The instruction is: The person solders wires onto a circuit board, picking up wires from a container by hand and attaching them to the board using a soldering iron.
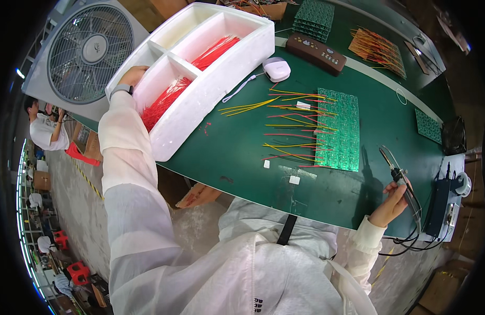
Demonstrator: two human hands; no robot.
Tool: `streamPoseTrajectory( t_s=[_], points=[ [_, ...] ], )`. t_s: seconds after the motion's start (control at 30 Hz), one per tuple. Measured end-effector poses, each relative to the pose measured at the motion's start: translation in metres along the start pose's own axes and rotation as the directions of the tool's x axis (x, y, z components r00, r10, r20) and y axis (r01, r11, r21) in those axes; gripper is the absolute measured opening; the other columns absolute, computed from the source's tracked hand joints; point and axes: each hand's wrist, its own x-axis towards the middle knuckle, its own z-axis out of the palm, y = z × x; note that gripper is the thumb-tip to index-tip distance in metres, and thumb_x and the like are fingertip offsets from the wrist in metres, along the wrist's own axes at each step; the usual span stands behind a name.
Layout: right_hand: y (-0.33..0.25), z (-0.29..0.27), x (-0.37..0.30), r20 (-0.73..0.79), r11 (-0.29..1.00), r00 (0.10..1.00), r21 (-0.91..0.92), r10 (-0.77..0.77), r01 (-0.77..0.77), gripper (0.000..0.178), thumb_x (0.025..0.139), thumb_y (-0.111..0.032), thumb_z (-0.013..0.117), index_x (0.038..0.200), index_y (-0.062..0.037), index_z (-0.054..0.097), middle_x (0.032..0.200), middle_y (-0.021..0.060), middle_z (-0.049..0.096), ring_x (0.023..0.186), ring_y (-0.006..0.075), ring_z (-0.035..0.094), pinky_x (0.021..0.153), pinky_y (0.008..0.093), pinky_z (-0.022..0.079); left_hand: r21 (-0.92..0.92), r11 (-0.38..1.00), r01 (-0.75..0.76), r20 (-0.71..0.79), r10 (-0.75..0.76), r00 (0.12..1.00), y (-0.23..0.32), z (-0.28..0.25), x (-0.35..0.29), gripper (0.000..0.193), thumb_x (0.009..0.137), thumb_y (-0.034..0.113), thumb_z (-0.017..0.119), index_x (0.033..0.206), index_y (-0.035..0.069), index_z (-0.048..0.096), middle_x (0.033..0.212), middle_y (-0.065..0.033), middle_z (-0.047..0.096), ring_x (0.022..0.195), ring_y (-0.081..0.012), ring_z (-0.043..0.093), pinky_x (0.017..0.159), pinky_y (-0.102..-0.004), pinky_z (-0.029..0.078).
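Green bench (242, 152): left hand (133, 77) in white foam tray (221, 68)

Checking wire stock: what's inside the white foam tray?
The white foam tray holds red wires in two compartments; the far one looks empty. The left hand reaches into the near compartment, fingers hidden behind the wall.

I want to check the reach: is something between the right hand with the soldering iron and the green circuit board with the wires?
Nothing visible: between the right hand, holding the soldering iron, and the circuit board lies only bare green table.
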Motion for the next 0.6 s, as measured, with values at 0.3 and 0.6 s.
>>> streamPoseTrajectory(
  t_s=[0.3,0.6],
  points=[
    [0.001,0.001,-0.001,0.012,0.999,1.0,-0.04,-0.01,0.011,0.024,0.086,-0.016,0.047,0.102,0.0023,0.047,0.074,0.005,0.05,0.062,0.0079,0.044,0.052,0.0192,0.036,0.112,0.993,-0.039,-0.124,0.053,0.991,-0.011,-0.007,0.008,0.021,0.064,0.003,0.061,0.084,-0.003,0.064,0.076,-0.0111,0.063,0.065,-0.0181,0.058,0.063,-0.027,0.046],
    [-0.007,0.004,-0.003,0.003,0.999,1.0,-0.044,-0.018,0.018,0.022,0.084,-0.01,0.051,0.104,-0.0009,0.047,0.07,0.0029,0.049,0.06,0.0065,0.042,0.054,0.0179,0.035,0.073,0.949,-0.308,-0.387,0.311,0.868,-0.011,0.002,-0.002,0.013,0.07,0.004,0.058,0.079,-0.003,0.064,0.073,-0.0114,0.064,0.065,-0.0155,0.059,0.063,-0.0251,0.046]
  ],
)
